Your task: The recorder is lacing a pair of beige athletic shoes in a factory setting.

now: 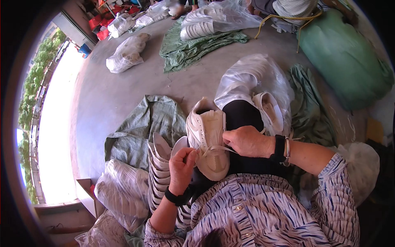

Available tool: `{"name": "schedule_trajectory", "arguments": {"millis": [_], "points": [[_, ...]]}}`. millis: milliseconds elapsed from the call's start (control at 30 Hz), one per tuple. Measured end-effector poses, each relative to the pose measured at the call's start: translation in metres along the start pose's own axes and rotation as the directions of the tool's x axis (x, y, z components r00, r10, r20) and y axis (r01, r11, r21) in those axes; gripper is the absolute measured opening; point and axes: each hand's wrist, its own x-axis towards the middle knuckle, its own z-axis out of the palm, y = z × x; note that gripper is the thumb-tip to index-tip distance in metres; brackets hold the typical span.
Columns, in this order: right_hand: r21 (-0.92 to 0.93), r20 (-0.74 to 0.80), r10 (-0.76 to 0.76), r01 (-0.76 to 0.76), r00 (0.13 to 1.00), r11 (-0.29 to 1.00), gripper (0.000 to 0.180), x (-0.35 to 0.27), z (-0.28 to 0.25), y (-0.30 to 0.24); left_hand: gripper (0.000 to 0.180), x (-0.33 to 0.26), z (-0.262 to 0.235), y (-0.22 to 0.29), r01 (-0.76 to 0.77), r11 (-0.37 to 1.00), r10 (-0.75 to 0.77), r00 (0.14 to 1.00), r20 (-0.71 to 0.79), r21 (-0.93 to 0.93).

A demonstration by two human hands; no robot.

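Note:
A beige and white sneaker [213, 158] rests on my lap with its toe toward me and its opening facing away. A pale shoelace [218, 147] crosses over its front. My left hand [182, 166] is closed in a pinch on the lace at the shoe's left side. At the right edge of the shoe, my right hand [249, 142] is also closed, with thumb and finger pinching the lace; part of that grip is hidden. Another pale shoe [269, 113] lies just beyond my right hand, against a clear plastic bag [263, 72] of stacked shoe pieces.
Nested pale shoe parts [158, 173] stand in a stack left of my legs, beside a filled plastic bag [123, 193]. Green woven sheets [144, 119] lie on the floor. A big green sack [345, 61] stands far right. More bagged shoes [127, 53] lie farther off.

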Motion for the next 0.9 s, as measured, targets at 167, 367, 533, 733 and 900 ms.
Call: {"name": "schedule_trajectory", "arguments": {"millis": [167,367,533,733,900], "points": [[0.024,-0.001,0.01,-0.01,1.0,1.0,0.006,0.0,0.003,0.002,0.013,0.001,0.003,0.002,-0.07,0.987,0.07,0.998,0.007,0.142],[0.002,-0.021,-0.004,0.004,1.0,1.0,0.006,0.0,0.004,0.002,0.015,0.012,0.008,0.008,-0.082,0.976,0.081,0.997,0.012,0.204],[0.006,-0.027,-0.024,0.024,0.999,1.0,0.006,0.001,0.002,0.002,0.013,0.014,0.012,0.023,-0.165,0.883,0.173,0.985,0.022,0.439],[-0.324,-0.062,-0.199,0.168,0.978,0.931,0.006,0.002,-0.009,-0.007,0.015,0.035,0.012,0.079,-0.497,0.346,0.171,0.867,0.468,0.796],[-0.592,-0.019,-0.487,0.383,0.873,0.709,0.009,0.008,-0.012,-0.003,0.028,0.059,0.008,0.099,-0.833,-0.074,0.329,0.498,0.802,0.548]]}}
